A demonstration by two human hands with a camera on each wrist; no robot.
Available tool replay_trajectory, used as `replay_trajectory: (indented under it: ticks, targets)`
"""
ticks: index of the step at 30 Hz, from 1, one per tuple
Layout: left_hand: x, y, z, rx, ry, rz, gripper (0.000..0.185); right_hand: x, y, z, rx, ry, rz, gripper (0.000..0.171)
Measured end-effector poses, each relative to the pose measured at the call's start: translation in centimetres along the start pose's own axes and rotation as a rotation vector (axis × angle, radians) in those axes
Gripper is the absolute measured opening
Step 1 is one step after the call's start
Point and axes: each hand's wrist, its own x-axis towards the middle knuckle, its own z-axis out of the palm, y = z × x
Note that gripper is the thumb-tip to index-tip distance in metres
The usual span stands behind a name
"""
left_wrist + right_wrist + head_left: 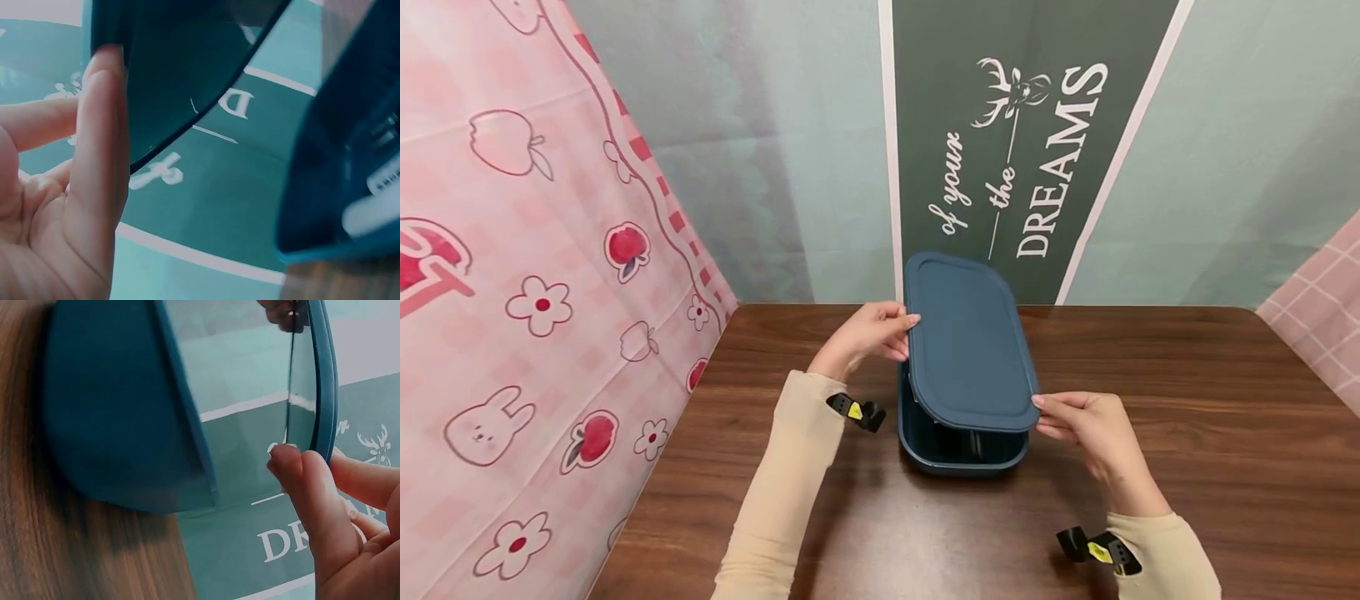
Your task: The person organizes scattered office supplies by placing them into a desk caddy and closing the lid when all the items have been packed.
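A dark blue lid with rounded corners hangs tilted above a matching blue box on the table. My left hand pinches the lid's left edge, thumb on top. At the lid's near right corner, my right hand grips the rim between thumb and fingers. A gap shows between lid and box at the near end, with dark contents inside that are hard to make out. Through the left wrist view, a white item lies inside the box. The right wrist view shows the box's outer wall beside the raised lid.
The brown wooden table reaches back to a green cloth backdrop with white lettering. A pink patterned curtain borders the left side, and a pink checked cloth hangs at the right.
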Motion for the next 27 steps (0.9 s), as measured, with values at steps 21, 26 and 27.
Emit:
replay_trajectory:
  ticks: [21, 26, 27]
  targets:
    - [-0.7, -6.5, 0.1, 0.171, -0.023, -0.154, 0.030, -2.4, -1.1, 2.1, -0.879, 0.098, -0.151, 0.024]
    - [-0.9, -7.2, 0.1, 0.221, -0.056, -0.173, 0.031, -2.4, -1.1, 2.4, -0.970, 0.062, -0.131, 0.023]
    - [-0.8, -7.4, 0.0, 0.226, -0.061, -0.177, 0.031, -2.4, -1.0, 2.5, -0.980, 0.054, -0.124, 0.022]
